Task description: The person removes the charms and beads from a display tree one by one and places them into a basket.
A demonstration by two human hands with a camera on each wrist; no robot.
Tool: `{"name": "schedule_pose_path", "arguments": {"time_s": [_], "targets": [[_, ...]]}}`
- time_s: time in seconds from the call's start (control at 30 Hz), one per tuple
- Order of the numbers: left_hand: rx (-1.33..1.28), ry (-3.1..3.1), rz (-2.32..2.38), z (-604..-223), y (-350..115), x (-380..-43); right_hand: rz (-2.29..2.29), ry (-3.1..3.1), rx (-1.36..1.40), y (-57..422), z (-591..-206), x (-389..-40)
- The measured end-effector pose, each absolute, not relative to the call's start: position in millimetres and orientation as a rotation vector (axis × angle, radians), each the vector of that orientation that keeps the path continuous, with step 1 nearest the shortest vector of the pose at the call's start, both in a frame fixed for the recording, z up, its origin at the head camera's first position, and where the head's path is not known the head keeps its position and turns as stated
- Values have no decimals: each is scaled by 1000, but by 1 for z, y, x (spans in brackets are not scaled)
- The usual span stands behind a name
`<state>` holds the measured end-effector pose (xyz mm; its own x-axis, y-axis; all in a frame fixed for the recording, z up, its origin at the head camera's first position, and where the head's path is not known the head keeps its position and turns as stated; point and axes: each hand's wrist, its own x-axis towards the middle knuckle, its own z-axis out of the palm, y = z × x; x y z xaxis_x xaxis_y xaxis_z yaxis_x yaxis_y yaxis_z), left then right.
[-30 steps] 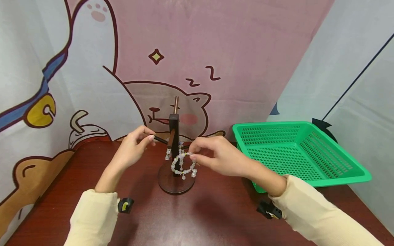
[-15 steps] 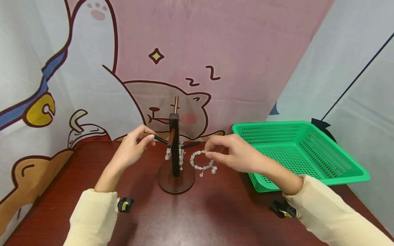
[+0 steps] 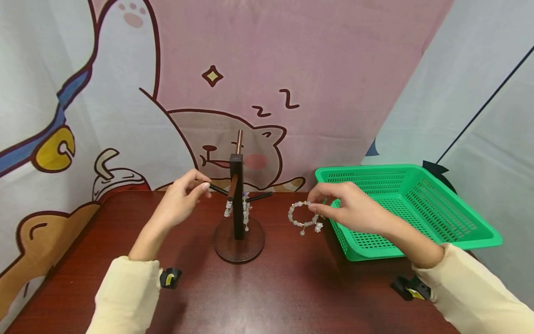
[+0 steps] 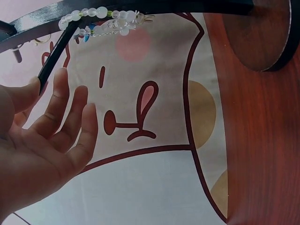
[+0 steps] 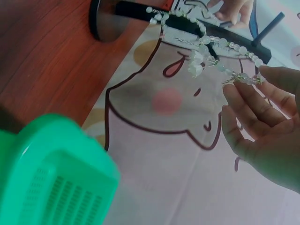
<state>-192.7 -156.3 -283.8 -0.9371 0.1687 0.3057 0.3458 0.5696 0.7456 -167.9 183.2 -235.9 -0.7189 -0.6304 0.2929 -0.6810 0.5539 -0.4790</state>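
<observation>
Between thumb and index finger, my left hand (image 3: 183, 197) pinches a thin dark peg (image 4: 58, 54) on the left side of a wooden jewelry stand (image 3: 237, 204). My right hand (image 3: 346, 208) holds a pale beaded bracelet (image 3: 290, 215) in the air by its top, between the stand and the basket. Small charms, one of them a white flower (image 5: 196, 63), dangle from it. Another beaded bracelet (image 4: 96, 13) hangs on the stand by the pinched peg, and pale beads (image 3: 246, 215) show right of the post.
A green perforated basket (image 3: 367, 168) stands at the right, partly behind my right hand. The stand's round base (image 3: 239, 250) rests on the reddish-brown table (image 3: 233, 301). A cartoon-printed cloth (image 3: 333, 69) rises behind the table.
My right hand has moved right with the bracelet, away from the stand and toward the basket, uncovering the stand's right peg. My left hand stays on its peg.
</observation>
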Motion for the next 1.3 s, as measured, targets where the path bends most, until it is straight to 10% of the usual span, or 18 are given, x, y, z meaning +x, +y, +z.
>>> {"name": "schedule_pose_path", "arguments": {"time_s": [1.3], "targets": [[-464,-2604,-1319,-285,-157,-194,701,-2762,831,303,-277,-153]]}}
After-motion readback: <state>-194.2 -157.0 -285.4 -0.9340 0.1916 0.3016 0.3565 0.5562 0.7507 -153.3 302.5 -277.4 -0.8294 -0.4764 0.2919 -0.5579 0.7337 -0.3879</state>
